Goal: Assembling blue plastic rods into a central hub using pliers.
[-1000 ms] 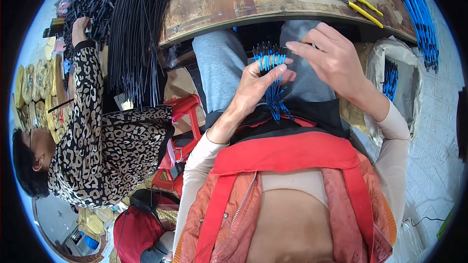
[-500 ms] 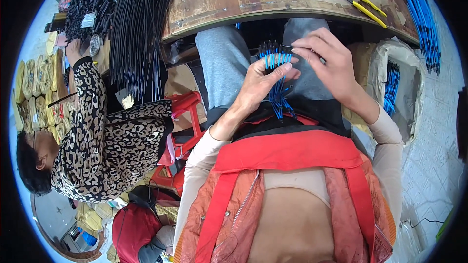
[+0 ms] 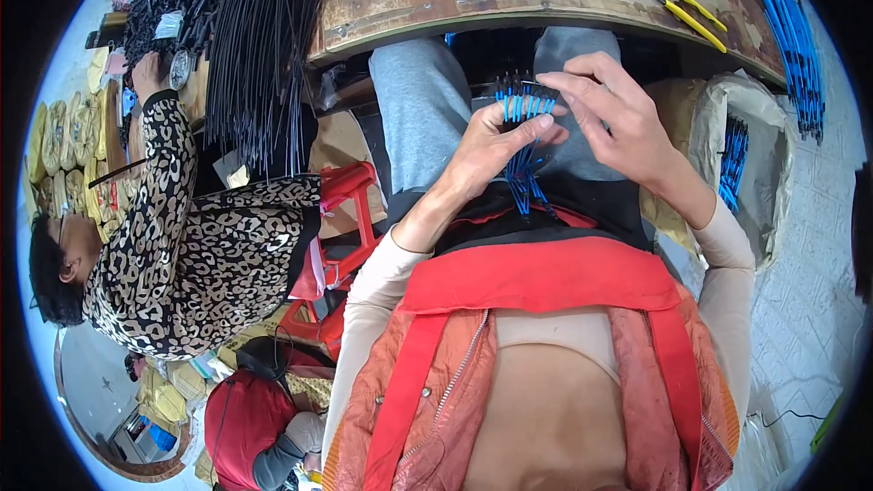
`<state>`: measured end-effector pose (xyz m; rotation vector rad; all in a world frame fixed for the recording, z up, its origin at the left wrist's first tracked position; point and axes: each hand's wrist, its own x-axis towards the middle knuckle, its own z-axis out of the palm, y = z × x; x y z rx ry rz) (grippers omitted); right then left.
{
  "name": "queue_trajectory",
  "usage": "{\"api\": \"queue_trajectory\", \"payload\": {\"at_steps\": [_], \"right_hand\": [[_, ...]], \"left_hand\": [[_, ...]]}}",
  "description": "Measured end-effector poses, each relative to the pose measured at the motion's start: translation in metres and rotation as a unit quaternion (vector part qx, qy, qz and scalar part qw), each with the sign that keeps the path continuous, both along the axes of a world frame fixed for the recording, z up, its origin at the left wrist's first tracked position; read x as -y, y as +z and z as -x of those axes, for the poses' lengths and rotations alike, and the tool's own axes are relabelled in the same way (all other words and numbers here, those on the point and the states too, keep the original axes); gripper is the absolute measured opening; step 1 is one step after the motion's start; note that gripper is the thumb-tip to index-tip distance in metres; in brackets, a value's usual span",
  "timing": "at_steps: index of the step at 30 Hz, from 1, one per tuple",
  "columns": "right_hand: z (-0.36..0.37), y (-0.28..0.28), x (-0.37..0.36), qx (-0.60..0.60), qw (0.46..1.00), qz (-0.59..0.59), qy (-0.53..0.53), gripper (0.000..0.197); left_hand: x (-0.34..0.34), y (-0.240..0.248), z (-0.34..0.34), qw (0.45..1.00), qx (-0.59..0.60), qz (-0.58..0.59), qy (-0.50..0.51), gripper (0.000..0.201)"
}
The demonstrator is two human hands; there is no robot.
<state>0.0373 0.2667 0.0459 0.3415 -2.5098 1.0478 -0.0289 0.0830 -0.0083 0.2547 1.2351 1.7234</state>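
Note:
My left hand (image 3: 498, 147) is closed round a bunch of thin blue-and-black cable-like pieces (image 3: 522, 184), held above my lap. Their black tips stand up in a row past my thumb, and the blue lengths hang below the fist. Close by on the right, my right hand (image 3: 618, 118) has its thumb and index finger drawn together at those tips. Something thin and dark seems to be at these fingertips, too small to name.
Beyond my knees is a worn wooden table (image 3: 491, 0) carrying yellow-handled pliers (image 3: 677, 7). Long black cables (image 3: 264, 55) hang at its left, blue ones (image 3: 789, 45) at its right. A lined box (image 3: 768, 173) holds more blue pieces. A co-worker (image 3: 200, 245) sits left, near a red stool (image 3: 350, 191).
My right index finger has straightened and shifted slightly along the tips. The left hand keeps its hold on the bunch. The co-worker leans a little farther up the picture.

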Motion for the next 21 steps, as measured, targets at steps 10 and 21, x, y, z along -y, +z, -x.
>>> {"api": "queue_trajectory", "payload": {"at_steps": [10, 21], "right_hand": [[-0.0035, 0.0017, 0.0008, 0.059, 0.997, 0.035, -0.024, 0.037], [-0.0030, 0.0056, 0.0041, 0.010, 0.999, -0.041, -0.026, 0.027]], "left_hand": [[0.0017, 0.0009, 0.0020, 0.998, -0.055, 0.019, -0.031, 0.030], [0.0005, -0.0011, 0.0007, 0.997, -0.068, 0.016, -0.027, 0.029]]}}
